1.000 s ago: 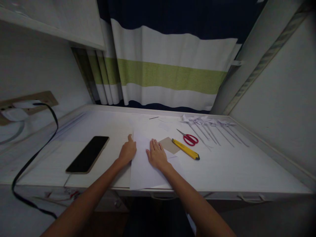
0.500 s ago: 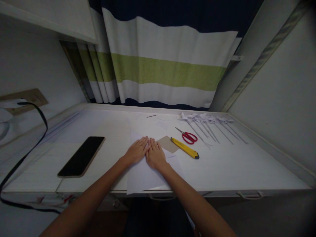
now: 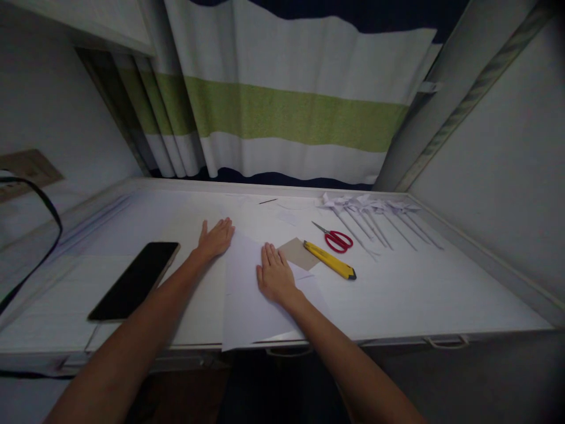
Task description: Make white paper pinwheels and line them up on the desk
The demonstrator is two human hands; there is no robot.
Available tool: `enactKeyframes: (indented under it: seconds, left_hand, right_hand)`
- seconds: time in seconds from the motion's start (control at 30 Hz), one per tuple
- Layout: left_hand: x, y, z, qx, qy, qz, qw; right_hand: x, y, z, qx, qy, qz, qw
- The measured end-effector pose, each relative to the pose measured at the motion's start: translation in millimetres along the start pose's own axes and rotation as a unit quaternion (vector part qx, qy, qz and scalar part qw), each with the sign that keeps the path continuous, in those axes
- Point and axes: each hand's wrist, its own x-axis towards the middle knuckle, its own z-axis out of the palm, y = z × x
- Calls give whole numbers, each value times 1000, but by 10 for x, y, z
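A white sheet of paper [image 3: 247, 300] lies at the front of the white desk, its near edge reaching slightly past the desk's front. Flat on its right part rests my right hand [image 3: 276, 275], fingers stretched forward, beside a small folded flap. My left hand [image 3: 216, 238] is at the sheet's far left corner, fingers extended and nothing in its grasp. Just beyond my right hand is a square brown card [image 3: 298, 253], partly under a yellow utility knife [image 3: 331, 260]. Scissors with red handles [image 3: 336, 240] lie behind the knife, blades pointing away to the left.
On the left lies a black phone [image 3: 135, 281], close to my left forearm. Several white paper flowers with stems [image 3: 366, 212] are lined up at the back right. A thin dark stick [image 3: 268, 201] is near the back edge, below a striped curtain [image 3: 291, 118].
My left hand has left its place against my right hand and moved left and away, toward the paper's far left corner. The right hand stays on the paper. The view has shifted slightly.
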Motion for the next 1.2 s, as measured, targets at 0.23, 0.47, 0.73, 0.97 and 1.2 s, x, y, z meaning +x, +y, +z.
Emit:
enactKeyframes:
  seconds: [0.23, 0.47, 0.73, 0.97, 1.2]
  left_hand:
    - [-10, 259, -267, 0, 59, 51, 997]
    - [-319, 703, 178, 8, -28, 164, 986]
    - [-216, 361, 150, 34, -2, 48, 998]
    - [-116, 227, 138, 5, 7, -19, 1000]
    - [-93, 147, -48, -134, 74, -80, 985]
  right_hand:
    - [-7, -8, -5, 2, 1, 3, 1000]
    - [8, -8, 18, 7, 2, 3, 1000]
    - [-191, 134, -44, -2, -8, 55, 998]
    - [-563, 478, -250, -11, -35, 92, 995]
    - [-745, 659, -357, 16, -42, 70, 997]
